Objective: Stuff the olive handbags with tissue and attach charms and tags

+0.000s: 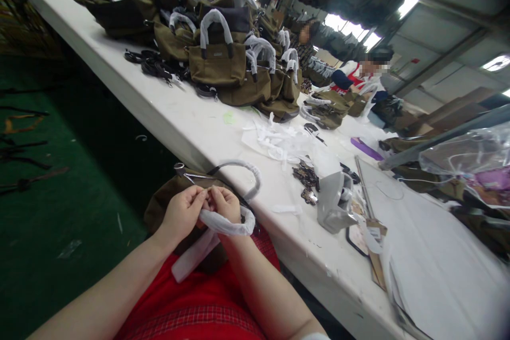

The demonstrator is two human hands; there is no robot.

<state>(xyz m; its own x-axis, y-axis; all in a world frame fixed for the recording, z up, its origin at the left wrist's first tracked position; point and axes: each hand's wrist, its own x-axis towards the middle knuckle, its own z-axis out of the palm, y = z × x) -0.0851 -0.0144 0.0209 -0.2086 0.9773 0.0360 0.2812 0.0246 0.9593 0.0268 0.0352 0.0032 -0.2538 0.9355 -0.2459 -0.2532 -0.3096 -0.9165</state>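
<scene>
An olive-brown bag (161,201) rests at my lap against the table edge, its zipper and a metal ring showing at the top. One wrapped handle (255,172) arches toward the table; the other wrapped handle (227,223) loops around my right wrist area. My left hand (187,210) is closed in a pinch above the bag, and my right hand (224,204) pinches beside it, fingertips meeting. Whatever lies between the fingertips is too small to make out. A white strip (195,257) hangs below the hands.
The white table (171,117) carries many olive bags (218,65), black straps (155,66), scattered white paper (274,138), metal pieces (306,176) and a grey plastic container (334,202). A person (350,78) works at the far side; another stands behind.
</scene>
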